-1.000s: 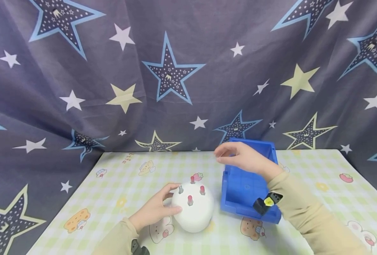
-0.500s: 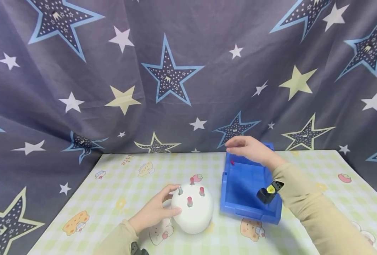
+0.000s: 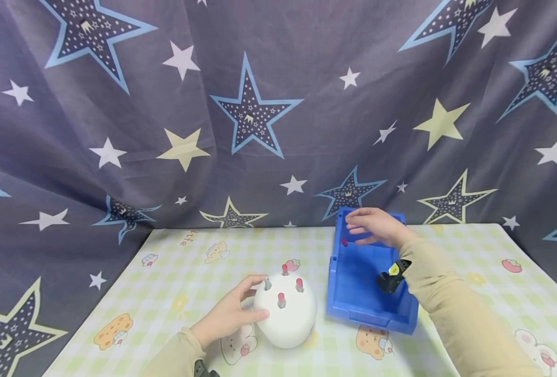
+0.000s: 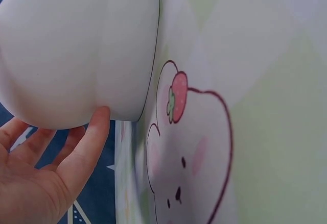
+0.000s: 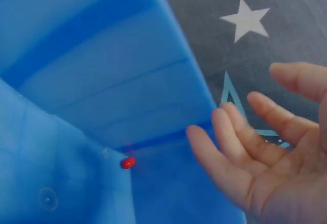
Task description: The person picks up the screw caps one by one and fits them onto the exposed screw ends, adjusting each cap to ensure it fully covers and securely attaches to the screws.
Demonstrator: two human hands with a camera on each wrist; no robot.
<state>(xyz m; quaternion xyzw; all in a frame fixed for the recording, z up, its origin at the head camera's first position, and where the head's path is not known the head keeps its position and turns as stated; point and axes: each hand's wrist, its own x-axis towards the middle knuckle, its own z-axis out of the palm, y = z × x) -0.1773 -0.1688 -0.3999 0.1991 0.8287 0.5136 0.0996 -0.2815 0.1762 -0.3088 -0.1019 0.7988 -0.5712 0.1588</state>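
A white dome-shaped thing (image 3: 288, 324) stands on the tablecloth, with three red-topped pegs and one grey peg (image 3: 267, 284) sticking up from its top. My left hand (image 3: 233, 309) holds it by the left side, thumb on the front and fingers behind. In the left wrist view, the thumb presses low on its smooth white wall (image 4: 76, 55). Over the far end of a blue bin (image 3: 363, 277) hovers my right hand (image 3: 377, 226), fingers spread and nothing in them. A small red piece (image 5: 128, 163) lies inside the bin, in a far corner.
A checked tablecloth (image 3: 175, 283) with cartoon prints covers the table. Behind it hangs a dark star-patterned curtain (image 3: 307, 131), close to the bin's far wall. The bin stands to the right of the white dome, a narrow gap between them.
My right hand has moved right, from the bin's far left edge to over its far end, and its fingers have spread. The red piece has come into view inside. The left hand stays put.
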